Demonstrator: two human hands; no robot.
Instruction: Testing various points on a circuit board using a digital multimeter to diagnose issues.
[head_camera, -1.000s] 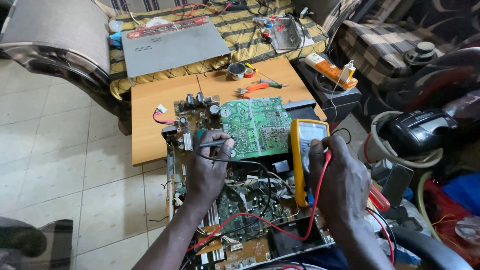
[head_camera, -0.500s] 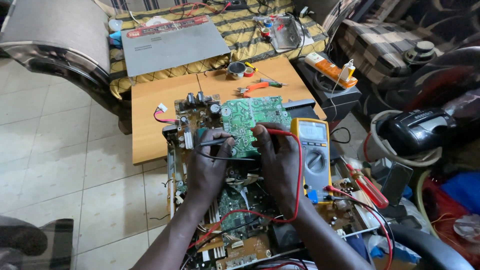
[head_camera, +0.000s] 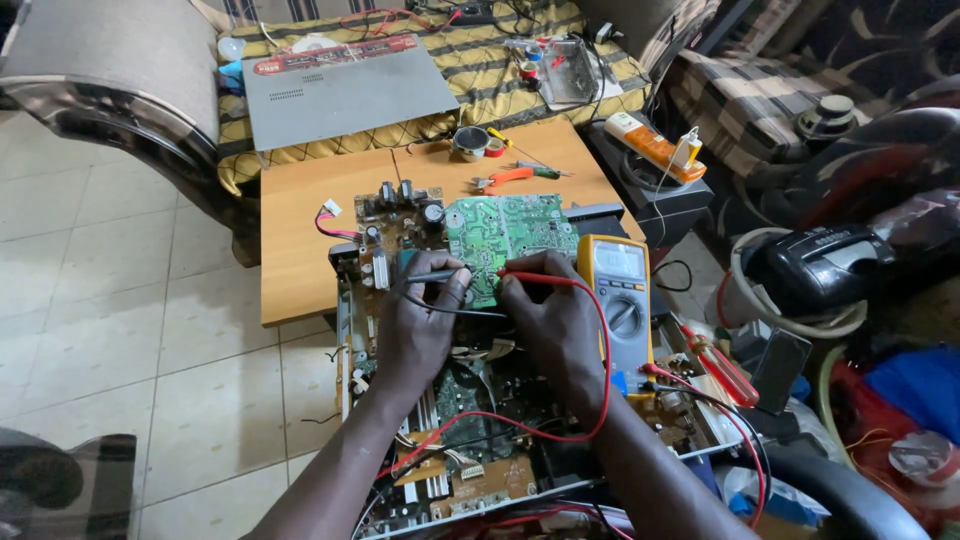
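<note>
on the green circuit board (head_camera: 510, 235), tilted up over the open chassis (head_camera: 460, 440) on the floor, both probe tips meet near its lower edge. left hand (head_camera: 420, 325) pinches the black probe (head_camera: 435, 276); right hand (head_camera: 550, 320) pinches the red probe (head_camera: 535, 276). it looks like a mid-measurement step; next calls for steady tips and a glance at the yellow meter (head_camera: 620, 300), just right, by the wooden table (head_camera: 300, 230).

I am holding a black test probe (head_camera: 437, 277) level in my left hand (head_camera: 420, 320), tip pointing to three o'clock, and a red test probe (head_camera: 530, 276) in my right hand (head_camera: 550, 310), tip pointing to nine o'clock. Both tips are meeting the tilted green circuit board (head_camera: 510, 235) at its six o'clock edge.
</note>
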